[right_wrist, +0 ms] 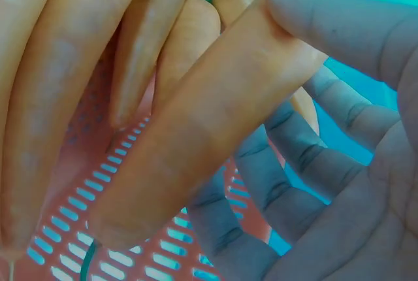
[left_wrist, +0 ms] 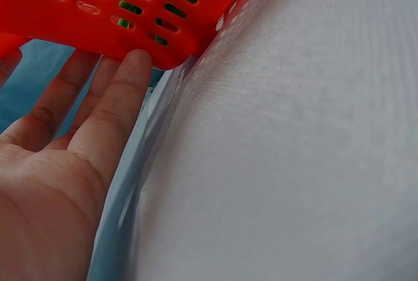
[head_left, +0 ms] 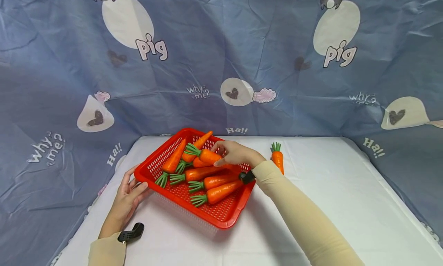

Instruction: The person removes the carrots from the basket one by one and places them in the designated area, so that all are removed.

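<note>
A red plastic basket [head_left: 194, 212] with slotted walls sits at an angle on the white cloth, holding several orange carrots with green stem stubs. My right hand [head_left: 237, 152] is over its far right part and holds one carrot [head_left: 209, 157] between thumb and fingers. In the right wrist view the thumb lies on top of that carrot [right_wrist: 196, 124], with the fingers beneath. Around it lie other carrots, such as one [head_left: 223, 192] near the front wall. At the basket's left corner, my left hand [head_left: 122, 200] touches the rim and wall with mostly straight fingers [left_wrist: 108, 124].
Another carrot [head_left: 278, 158] lies on the white cloth [head_left: 332, 204] right of the basket, partly behind the right forearm. A blue printed curtain [head_left: 194, 66] encloses the back and sides. Each wrist wears a small black device, the left one [head_left: 131, 233] near the cuff.
</note>
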`<action>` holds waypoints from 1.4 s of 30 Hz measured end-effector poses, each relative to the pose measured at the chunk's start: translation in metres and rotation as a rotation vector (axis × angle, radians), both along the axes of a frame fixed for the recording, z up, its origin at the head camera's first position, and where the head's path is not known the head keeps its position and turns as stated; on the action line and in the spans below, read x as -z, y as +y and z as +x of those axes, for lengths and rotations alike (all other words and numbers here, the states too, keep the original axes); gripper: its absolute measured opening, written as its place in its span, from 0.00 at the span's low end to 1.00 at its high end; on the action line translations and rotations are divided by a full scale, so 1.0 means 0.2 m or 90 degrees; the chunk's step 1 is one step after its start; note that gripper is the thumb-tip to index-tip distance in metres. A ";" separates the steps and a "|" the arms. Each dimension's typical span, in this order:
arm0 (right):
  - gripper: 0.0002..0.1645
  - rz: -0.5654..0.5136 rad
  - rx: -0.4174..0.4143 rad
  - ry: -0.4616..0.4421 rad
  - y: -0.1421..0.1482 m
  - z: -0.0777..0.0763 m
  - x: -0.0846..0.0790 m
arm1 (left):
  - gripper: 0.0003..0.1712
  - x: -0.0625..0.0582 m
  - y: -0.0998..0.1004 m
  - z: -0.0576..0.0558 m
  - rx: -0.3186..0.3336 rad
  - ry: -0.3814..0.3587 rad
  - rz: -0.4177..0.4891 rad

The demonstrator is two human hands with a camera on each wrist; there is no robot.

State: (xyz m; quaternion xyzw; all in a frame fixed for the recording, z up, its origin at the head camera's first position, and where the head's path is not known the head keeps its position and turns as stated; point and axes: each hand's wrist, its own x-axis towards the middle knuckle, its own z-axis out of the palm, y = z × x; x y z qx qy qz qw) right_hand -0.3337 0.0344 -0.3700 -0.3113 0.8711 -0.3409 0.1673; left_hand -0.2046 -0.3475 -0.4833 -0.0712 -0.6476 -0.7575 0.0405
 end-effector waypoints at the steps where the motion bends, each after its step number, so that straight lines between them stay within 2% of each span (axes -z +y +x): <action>1: 0.25 0.000 0.004 0.003 0.01 0.00 0.00 | 0.37 0.00 0.00 0.00 0.000 -0.001 -0.002; 9: 0.28 -0.017 0.024 0.006 0.06 -0.01 -0.01 | 0.38 0.00 0.00 0.00 -0.005 -0.010 -0.010; 16: 0.29 -0.037 0.063 -0.017 0.11 -0.01 -0.03 | 0.37 0.01 0.00 0.00 0.000 -0.003 -0.003; 32: 0.28 -0.050 0.113 0.026 0.25 -0.03 -0.07 | 0.37 0.02 -0.01 -0.01 0.006 0.005 -0.001; 42: 0.30 -0.101 0.142 -0.046 0.31 -0.03 -0.12 | 0.37 0.01 0.00 0.00 0.009 0.007 0.008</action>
